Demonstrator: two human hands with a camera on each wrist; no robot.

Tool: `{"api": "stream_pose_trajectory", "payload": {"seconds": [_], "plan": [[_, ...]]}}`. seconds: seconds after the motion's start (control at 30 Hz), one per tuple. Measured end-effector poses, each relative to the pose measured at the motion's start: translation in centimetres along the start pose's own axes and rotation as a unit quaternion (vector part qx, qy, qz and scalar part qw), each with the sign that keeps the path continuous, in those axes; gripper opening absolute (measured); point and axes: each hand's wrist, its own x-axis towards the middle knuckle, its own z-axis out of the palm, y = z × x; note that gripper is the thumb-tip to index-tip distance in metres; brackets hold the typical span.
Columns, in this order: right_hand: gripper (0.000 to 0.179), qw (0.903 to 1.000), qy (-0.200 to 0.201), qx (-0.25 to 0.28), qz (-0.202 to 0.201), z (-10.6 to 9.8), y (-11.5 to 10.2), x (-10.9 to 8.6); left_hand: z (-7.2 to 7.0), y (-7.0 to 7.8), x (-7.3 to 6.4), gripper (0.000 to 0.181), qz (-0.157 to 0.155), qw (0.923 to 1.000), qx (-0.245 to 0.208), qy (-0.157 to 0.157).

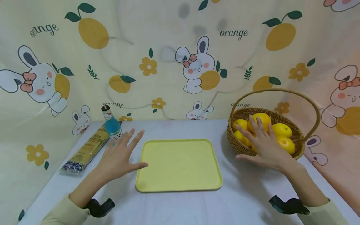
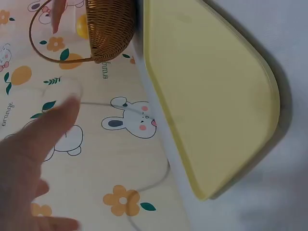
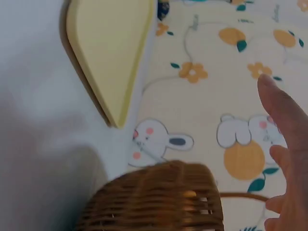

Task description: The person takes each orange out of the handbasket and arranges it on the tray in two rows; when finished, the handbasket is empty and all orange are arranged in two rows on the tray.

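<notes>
Both empty and spread, the left hand (image 1: pixel 116 160) near the bottle (image 1: pixel 112 124) and the right hand (image 1: pixel 267 150) by the basket (image 1: pixel 233 141) of fruit (image 1: pixel 282 130) could, sweeping carelessly, topple the bottle or tip the basket.

Plain pale khaki left sleeve (image 1: pixel 67 213), right sleeve (image 1: pixel 324 215) same; black curved left wrist mount (image 1: pixel 98 210), black right wrist mount (image 1: pixel 293 206) with teal patch (image 1: pixel 277 209); left hand (image 1: pixel 118 160), right hand (image 1: pixel 265 146) both bare
</notes>
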Motion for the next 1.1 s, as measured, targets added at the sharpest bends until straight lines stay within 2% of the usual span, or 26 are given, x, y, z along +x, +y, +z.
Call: {"api": "stream_pose_trajectory", "payload": {"seconds": [0.1,0.2,0.33,0.4,0.53,0.63,0.73,0.83,0.93,0.97,1.1], "plan": [[0.091,0.9992,0.034,0.021,-0.005,-0.5,0.9,0.0,0.1,-0.1,0.3,0.100,-0.014,0.9981,-0.056,0.021],[0.083,0.9951,0.084,0.051,-0.011,-0.9,2.1,0.2,0.2,-0.3,0.6,0.090,-0.031,0.9909,-0.119,0.055],[0.073,0.9866,0.143,0.078,-0.009,-1.3,3.4,0.7,0.7,-1.0,1.0,0.081,-0.045,0.9726,-0.208,0.093],[0.069,0.9829,0.161,0.089,-0.001,-1.6,4.0,1.0,1.2,-1.5,1.2,0.082,-0.055,0.9623,-0.248,0.097],[0.064,0.9781,0.175,0.110,0.023,-2.1,5.1,1.5,2.2,-2.4,1.5,0.086,-0.091,0.9459,-0.299,0.087],[0.062,0.9772,0.169,0.120,0.046,-2.5,5.8,1.8,3.2,-3.1,1.8,0.086,-0.119,0.9348,-0.327,0.071],[0.056,0.9766,0.160,0.131,0.059,-2.7,6.6,2.3,4.4,-3.7,1.9,0.085,-0.147,0.9188,-0.361,0.060],[0.048,0.9757,0.143,0.146,0.081,-3.1,7.3,3.0,5.7,-4.2,1.9,0.085,-0.173,0.8992,-0.399,0.049],[0.048,0.9751,0.113,0.151,0.117,-3.5,7.8,3.5,7.0,-4.5,1.9,0.084,-0.204,0.8839,-0.420,0.028],[0.049,0.9746,0.099,0.152,0.131,-3.7,8.0,3.7,7.4,-4.5,1.9,0.083,-0.215,0.8798,-0.424,0.019],[0.063,0.9702,0.030,0.157,0.182,-4.2,8.8,4.2,8.8,-4.3,2.0,0.073,-0.242,0.8734,-0.422,-0.011]]}}
